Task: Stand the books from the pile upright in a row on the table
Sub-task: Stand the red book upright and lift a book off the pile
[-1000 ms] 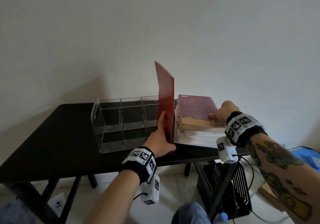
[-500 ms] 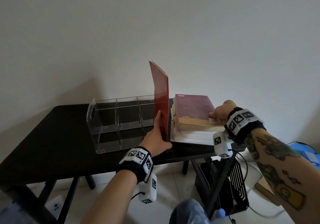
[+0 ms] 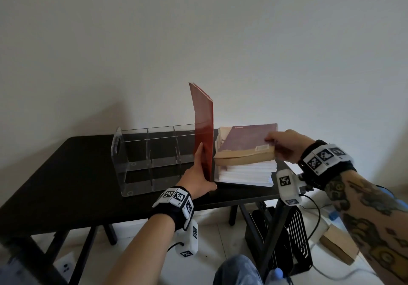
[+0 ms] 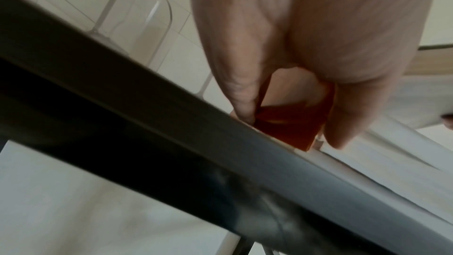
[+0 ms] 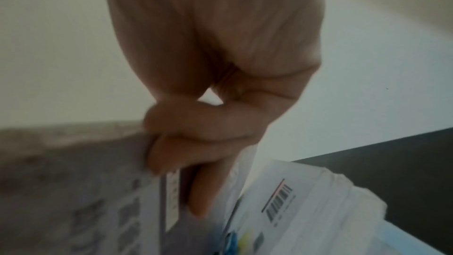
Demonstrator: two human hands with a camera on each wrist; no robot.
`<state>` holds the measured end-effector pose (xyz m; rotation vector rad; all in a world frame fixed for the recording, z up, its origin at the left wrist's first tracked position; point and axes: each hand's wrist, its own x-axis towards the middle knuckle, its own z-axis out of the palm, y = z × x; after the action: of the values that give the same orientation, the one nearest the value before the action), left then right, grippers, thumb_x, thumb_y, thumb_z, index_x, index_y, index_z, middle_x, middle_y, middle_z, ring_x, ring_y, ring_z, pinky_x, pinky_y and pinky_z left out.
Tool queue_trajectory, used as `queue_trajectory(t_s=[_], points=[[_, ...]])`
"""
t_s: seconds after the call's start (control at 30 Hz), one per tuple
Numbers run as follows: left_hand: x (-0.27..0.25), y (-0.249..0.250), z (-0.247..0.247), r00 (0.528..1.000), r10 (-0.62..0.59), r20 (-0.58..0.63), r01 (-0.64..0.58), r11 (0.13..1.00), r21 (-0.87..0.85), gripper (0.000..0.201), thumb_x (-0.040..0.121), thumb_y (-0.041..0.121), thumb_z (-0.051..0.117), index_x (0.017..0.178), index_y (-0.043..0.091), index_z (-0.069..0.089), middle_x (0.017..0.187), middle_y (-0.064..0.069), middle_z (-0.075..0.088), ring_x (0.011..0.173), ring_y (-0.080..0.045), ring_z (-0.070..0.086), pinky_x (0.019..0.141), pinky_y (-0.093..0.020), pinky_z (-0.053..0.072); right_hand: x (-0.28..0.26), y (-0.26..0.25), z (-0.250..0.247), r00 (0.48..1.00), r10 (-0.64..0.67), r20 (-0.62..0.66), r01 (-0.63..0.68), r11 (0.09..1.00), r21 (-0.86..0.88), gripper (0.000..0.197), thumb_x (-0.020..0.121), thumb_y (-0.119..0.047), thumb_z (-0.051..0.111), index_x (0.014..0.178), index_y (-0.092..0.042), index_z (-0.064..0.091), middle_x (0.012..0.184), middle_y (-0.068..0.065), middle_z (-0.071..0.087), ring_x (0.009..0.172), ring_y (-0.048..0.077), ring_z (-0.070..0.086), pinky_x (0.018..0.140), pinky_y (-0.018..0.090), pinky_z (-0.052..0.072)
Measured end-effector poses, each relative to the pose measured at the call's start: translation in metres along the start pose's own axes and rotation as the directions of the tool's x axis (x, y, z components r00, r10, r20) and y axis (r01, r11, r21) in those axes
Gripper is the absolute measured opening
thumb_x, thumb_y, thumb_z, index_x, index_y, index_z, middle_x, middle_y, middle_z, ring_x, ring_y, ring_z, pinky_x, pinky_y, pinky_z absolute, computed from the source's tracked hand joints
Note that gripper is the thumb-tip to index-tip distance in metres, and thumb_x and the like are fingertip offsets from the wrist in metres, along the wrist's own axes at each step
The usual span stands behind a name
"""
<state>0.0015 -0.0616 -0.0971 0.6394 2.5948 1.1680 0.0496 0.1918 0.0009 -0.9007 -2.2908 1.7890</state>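
Observation:
A thin red book (image 3: 203,130) stands upright on the black table (image 3: 66,174), between the clear rack and the pile. My left hand (image 3: 199,174) grips its lower near edge, thumb on one cover and fingers on the other; the left wrist view shows the red book (image 4: 289,129) pinched just above the table's edge. My right hand (image 3: 284,144) grips the right end of a thick maroon book (image 3: 247,141), lifted at that end off the pile of white books (image 3: 247,172). In the right wrist view the fingers (image 5: 196,143) curl round the maroon book's edge (image 5: 73,152).
A clear acrylic divider rack (image 3: 152,158) stands left of the red book, its compartments holding nothing. Bare table top lies left and in front of the rack. Under the table's right end are a black wire rack (image 3: 291,236), cables and a cardboard box (image 3: 337,247) on the floor.
My right hand has taken hold of the maroon book and raised its right end off the pile. The left hand still holds the red book upright in about the same place.

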Motion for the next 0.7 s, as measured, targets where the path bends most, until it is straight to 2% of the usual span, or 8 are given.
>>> queue_trajectory(t_s=[0.1,0.2,0.3,0.37,0.43,0.5,0.6,0.7], points=[[-0.001,0.002,0.0,1.0,0.005,0.001,-0.005,1.0,-0.022,0.128,0.074,0.016,0.075,0.141,0.049,-0.028,0.13,-0.01,0.06,0.099,-0.024,0.067,0.095,-0.038,0.051,-0.012,-0.011,0.001,0.988,-0.151,-0.023,0.152,0.985,0.081,0.026,0.088,-0.008,0.061,0.063,-0.006,0.052,0.055,0.01,0.05,0.047,0.022,0.049,0.047,0.027,0.043],[0.0,0.002,0.0,0.999,0.036,-0.007,-0.036,0.999,-0.025,0.131,0.072,0.014,0.075,0.137,0.05,-0.033,0.122,-0.01,0.064,0.088,-0.02,0.069,0.09,-0.038,0.054,-0.034,-0.032,0.007,0.924,-0.361,-0.125,0.361,0.932,-0.016,0.017,0.088,-0.011,0.061,0.074,-0.003,0.054,0.063,0.015,0.058,0.043,0.024,0.056,0.043,0.029,0.046],[0.001,0.003,-0.001,0.999,0.043,-0.003,-0.043,0.999,-0.018,0.132,0.073,0.012,0.074,0.137,0.049,-0.035,0.117,-0.01,0.066,0.086,-0.02,0.069,0.087,-0.034,0.054,-0.055,-0.047,0.014,0.771,-0.587,-0.247,0.534,0.807,-0.252,0.022,0.087,-0.023,0.06,0.098,-0.007,0.05,0.074,0.014,0.067,0.055,0.03,0.064,0.051,0.033,0.05],[0.002,0.004,-0.002,0.999,0.042,0.005,-0.042,0.999,-0.015,0.132,0.074,0.012,0.074,0.137,0.048,-0.035,0.118,-0.01,0.066,0.086,-0.02,0.068,0.087,-0.033,0.053,-0.07,-0.055,0.02,0.644,-0.683,-0.344,0.609,0.731,-0.309,0.027,0.089,-0.031,0.058,0.103,-0.012,0.045,0.08,0.011,0.069,0.067,0.031,0.065,0.06,0.033,0.049],[0.002,0.004,-0.003,0.999,0.046,0.003,-0.046,0.999,-0.017,0.133,0.073,0.013,0.076,0.136,0.05,-0.035,0.12,-0.01,0.065,0.083,-0.018,0.067,0.086,-0.032,0.053,-0.087,-0.065,0.029,0.537,-0.732,-0.42,0.703,0.663,-0.257,0.027,0.09,-0.033,0.056,0.102,-0.015,0.039,0.079,0.009,0.07,0.068,0.029,0.066,0.057,0.031,0.047],[0.002,0.001,-0.002,0.998,0.062,0.001,-0.062,0.998,-0.015,0.133,0.074,0.014,0.077,0.135,0.05,-0.035,0.122,-0.009,0.064,0.08,-0.015,0.068,0.087,-0.03,0.053,-0.105,-0.077,0.037,0.465,-0.744,-0.48,0.779,0.601,-0.177,0.029,0.09,-0.032,0.057,0.099,-0.016,0.035,0.073,0.006,0.069,0.063,0.027,0.068,0.054,0.028,0.049],[0.004,-0.003,-0.001,0.995,0.096,-0.004,-0.096,0.995,-0.024,0.133,0.074,0.016,0.078,0.134,0.053,-0.035,0.126,-0.008,0.063,0.085,-0.015,0.07,0.09,-0.028,0.052,-0.125,-0.09,0.049,0.408,-0.739,-0.536,0.86,0.508,-0.046,0.034,0.087,-0.029,0.063,0.097,-0.017,0.033,0.069,-0.003,0.067,0.058,0.025,0.068,0.059,0.039,0.057],[0.005,-0.003,-0.001,0.994,0.107,-0.002,-0.107,0.994,-0.022,0.135,0.073,0.017,0.078,0.133,0.053,-0.037,0.126,-0.007,0.063,0.094,-0.017,0.069,0.088,-0.024,0.048,-0.136,-0.092,0.064,0.361,-0.763,-0.537,0.898,0.439,-0.02,0.036,0.084,-0.027,0.066,0.099,-0.027,0.033,0.071,-0.006,0.066,0.061,0.027,0.068,0.061,0.048,0.056]])
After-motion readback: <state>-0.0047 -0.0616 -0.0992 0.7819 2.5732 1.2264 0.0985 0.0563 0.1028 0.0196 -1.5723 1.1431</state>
